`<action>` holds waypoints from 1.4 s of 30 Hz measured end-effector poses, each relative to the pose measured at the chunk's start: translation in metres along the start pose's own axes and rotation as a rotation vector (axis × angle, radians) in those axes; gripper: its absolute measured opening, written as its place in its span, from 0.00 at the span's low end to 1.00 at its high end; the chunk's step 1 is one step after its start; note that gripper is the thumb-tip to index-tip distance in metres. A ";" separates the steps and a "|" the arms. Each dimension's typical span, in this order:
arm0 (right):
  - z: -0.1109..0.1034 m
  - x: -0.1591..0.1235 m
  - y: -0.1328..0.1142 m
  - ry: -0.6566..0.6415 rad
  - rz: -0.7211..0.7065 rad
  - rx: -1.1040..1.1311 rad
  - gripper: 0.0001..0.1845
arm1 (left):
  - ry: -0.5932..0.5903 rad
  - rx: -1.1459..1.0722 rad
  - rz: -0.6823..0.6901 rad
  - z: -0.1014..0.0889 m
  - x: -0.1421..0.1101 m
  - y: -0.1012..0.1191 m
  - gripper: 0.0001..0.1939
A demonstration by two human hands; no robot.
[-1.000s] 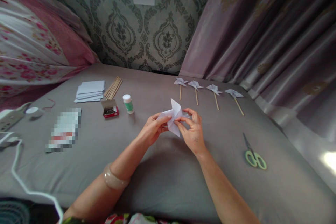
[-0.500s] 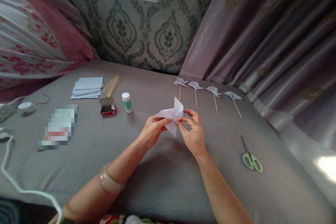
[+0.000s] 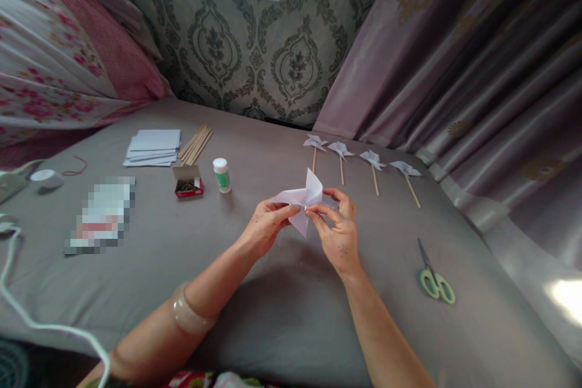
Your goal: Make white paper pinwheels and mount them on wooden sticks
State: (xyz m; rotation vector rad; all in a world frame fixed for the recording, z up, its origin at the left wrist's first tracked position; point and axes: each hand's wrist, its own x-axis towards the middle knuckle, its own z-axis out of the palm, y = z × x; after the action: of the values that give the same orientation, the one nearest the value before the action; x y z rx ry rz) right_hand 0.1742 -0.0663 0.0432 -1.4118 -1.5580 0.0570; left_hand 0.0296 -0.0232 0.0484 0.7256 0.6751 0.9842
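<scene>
Between my two hands is a white paper pinwheel (image 3: pixel 311 194), its folded blades spread out above the grey cloth. My left hand (image 3: pixel 268 221) pinches it from the left, thumb near the centre. From the other side my right hand (image 3: pixel 339 227) grips it, thumb and forefinger pressed together close to the middle. Whether a pin sits under those fingertips is too small to make out. No stick shows on this pinwheel. Beyond my hands lie several finished pinwheels on sticks, the nearest-left one (image 3: pixel 314 143) just behind the paper in my hold.
At the back left are a stack of white paper (image 3: pixel 152 148), wooden sticks (image 3: pixel 196 144), a small open box of pins (image 3: pixel 188 187) and a white-green bottle (image 3: pixel 222 176). Scissors (image 3: pixel 435 279) lie at right. A blurred packet (image 3: pixel 102 215) and white cable (image 3: pixel 50 330) are at left.
Both hands keep hold of the paper pinwheel. My right hand has shifted very slightly right, and the whole view has turned a little.
</scene>
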 end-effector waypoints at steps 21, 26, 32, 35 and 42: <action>0.000 0.000 0.001 -0.008 0.015 0.018 0.11 | -0.071 0.023 0.016 0.000 0.000 -0.002 0.15; 0.000 0.000 0.002 -0.030 0.049 0.027 0.11 | -0.096 0.035 0.062 -0.001 0.000 -0.003 0.15; -0.002 0.001 -0.003 -0.047 0.124 0.079 0.11 | -0.090 0.097 0.116 -0.002 0.000 -0.004 0.14; -0.003 0.003 -0.003 -0.063 0.176 0.119 0.11 | -0.090 0.112 0.155 -0.001 0.000 -0.005 0.14; -0.002 0.005 0.004 -0.123 0.300 0.268 0.09 | -0.087 0.159 0.192 -0.002 0.002 -0.009 0.14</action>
State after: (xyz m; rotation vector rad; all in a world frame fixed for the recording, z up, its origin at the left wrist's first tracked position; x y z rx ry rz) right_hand 0.1793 -0.0625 0.0444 -1.4339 -1.3655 0.5228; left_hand 0.0330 -0.0241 0.0402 0.9815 0.6199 1.0750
